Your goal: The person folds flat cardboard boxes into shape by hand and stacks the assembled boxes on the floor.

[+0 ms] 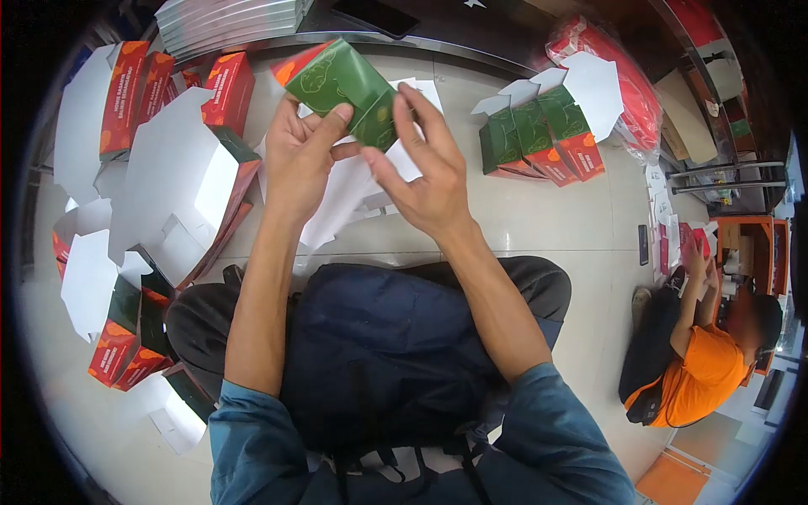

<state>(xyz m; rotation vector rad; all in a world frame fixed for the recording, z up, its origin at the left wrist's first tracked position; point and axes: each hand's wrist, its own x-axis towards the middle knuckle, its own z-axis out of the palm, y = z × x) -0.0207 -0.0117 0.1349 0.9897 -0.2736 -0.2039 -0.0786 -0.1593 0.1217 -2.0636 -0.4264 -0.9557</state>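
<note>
A small green and red-orange folding carton point(341, 88), printed with pale line drawings, is held up in front of me. My left hand point(301, 160) grips it from the left, the thumb pressed on its green face. My right hand point(431, 172) has thumb and fingers around the carton's lower right end, where panels meet. Beneath both hands, white sheets of card point(341, 202) lie on the floor, partly hidden by my forearms.
Folded open-topped cartons point(189, 168) crowd the floor at left. Another group of green and red cartons point(543, 135) stands at right, near a red plastic-wrapped bundle point(619, 93). A phone point(376, 17) rests on the dark surface ahead. A co-worker in orange point(703, 370) sits at far right.
</note>
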